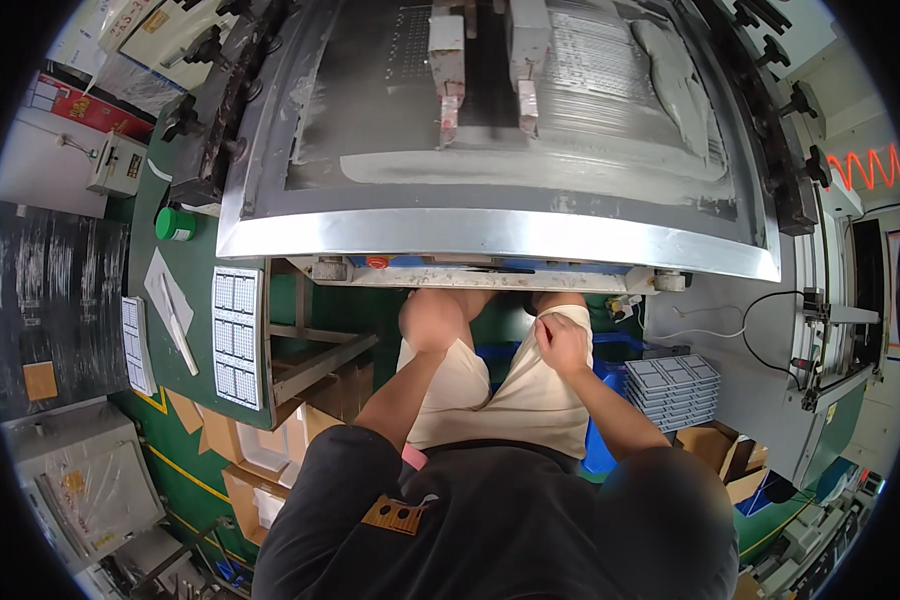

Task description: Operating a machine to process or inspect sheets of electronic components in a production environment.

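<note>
I sit with both arms lowered to my lap, in front of a large metal-framed printing screen smeared with grey ink. My right hand lies on the thigh of my cream shorts, its fingers curled in with nothing visible in them. At my left knee rests my left hand, too blurred for its fingers to be made out. Over the screen hang two pale metal arms with stained tips. Nearest on my left, a stack of white grid-printed sheets lies at the edge of the green table.
On the green table are a green-lidded jar, a white stick-like tool and another printed stack. Grey panels are piled at my right. Cardboard boxes stand below left. Black clamp knobs stick out beside the screen.
</note>
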The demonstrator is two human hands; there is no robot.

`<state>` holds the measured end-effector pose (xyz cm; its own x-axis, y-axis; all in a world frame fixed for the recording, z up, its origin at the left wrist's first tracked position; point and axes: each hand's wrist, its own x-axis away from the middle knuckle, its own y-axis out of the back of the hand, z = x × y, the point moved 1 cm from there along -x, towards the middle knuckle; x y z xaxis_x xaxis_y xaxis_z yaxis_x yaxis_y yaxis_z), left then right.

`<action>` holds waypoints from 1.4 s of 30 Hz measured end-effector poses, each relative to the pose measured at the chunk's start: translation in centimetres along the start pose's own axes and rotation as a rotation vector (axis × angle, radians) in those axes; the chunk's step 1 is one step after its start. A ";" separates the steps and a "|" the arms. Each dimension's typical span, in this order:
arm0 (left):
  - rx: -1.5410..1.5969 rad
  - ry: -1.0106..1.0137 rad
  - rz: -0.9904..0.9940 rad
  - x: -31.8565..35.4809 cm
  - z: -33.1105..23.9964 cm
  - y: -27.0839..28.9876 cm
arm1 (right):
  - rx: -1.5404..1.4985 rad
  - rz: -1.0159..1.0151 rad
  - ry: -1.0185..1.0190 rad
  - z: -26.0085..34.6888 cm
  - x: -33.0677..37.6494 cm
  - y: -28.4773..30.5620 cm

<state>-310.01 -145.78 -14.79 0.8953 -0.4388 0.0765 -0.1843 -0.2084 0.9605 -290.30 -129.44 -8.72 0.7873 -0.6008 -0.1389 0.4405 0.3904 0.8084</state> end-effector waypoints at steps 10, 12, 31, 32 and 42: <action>0.012 -0.011 -0.009 0.0 0.2 -0.2 | 0.017 0.010 0.000 0.4 0.1 0.1; 0.013 -0.013 0.000 0.0 0.1 -0.3 | 0.022 0.007 -0.002 0.3 -0.1 0.1; 0.001 0.001 -0.011 -0.1 -0.2 0.0 | 0.020 -0.006 0.019 0.0 -0.2 -0.4; 0.001 -0.004 -0.014 -0.1 -0.2 0.0 | 0.012 -0.006 0.021 0.1 -0.3 -0.4; 0.007 0.006 -0.013 0.0 -0.1 -0.2 | -0.029 -0.035 0.015 0.1 -0.1 -0.1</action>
<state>-309.91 -145.65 -14.92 0.9002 -0.4304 0.0658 -0.1755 -0.2206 0.9594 -290.51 -129.46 -8.77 0.7773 -0.6042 -0.1753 0.4801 0.3895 0.7860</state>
